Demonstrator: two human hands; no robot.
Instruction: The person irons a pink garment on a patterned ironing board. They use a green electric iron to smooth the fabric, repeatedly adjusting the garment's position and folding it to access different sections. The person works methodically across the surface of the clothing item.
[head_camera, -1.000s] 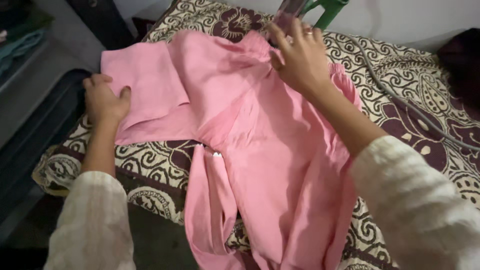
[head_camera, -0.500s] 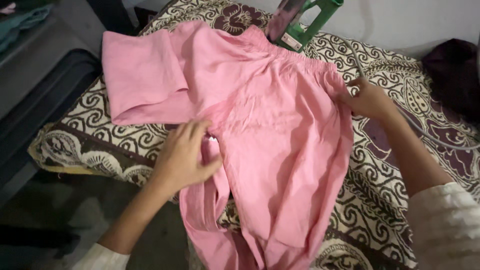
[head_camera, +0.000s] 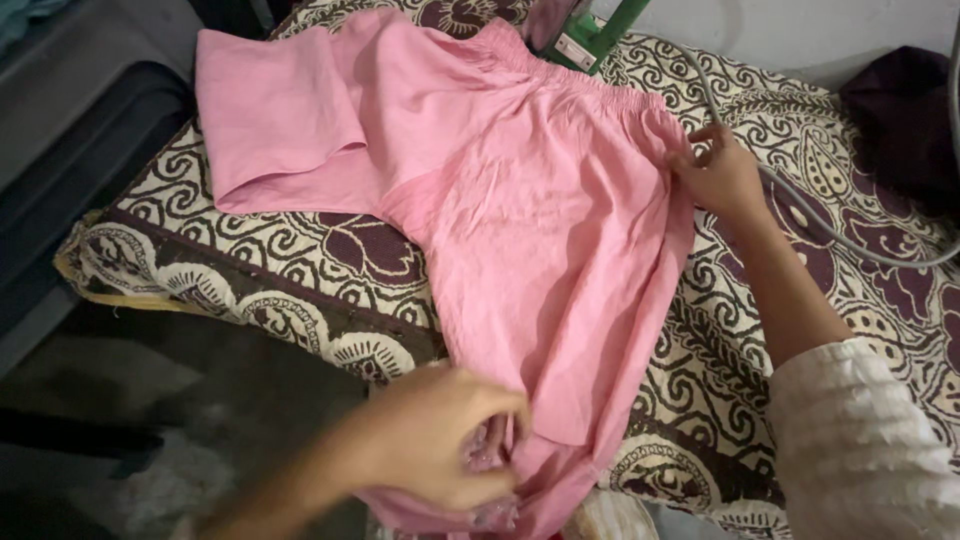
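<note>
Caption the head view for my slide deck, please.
Both hands, left hand and right hand, grip pink trousers spread on a patterned cloth.

One pink garment (head_camera: 520, 210), one patterned cloth (head_camera: 300, 270), one green iron (head_camera: 590, 30), one grey cord (head_camera: 800, 200) — two hands.

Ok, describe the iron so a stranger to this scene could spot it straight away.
Start at the patterned cloth with brown and cream swirls that covers the surface, and follow the pink garment spread over it to its gathered waistband at the far edge. The iron stands just beyond it; its green body sets it apart, and a grey cord trails from it.
</note>
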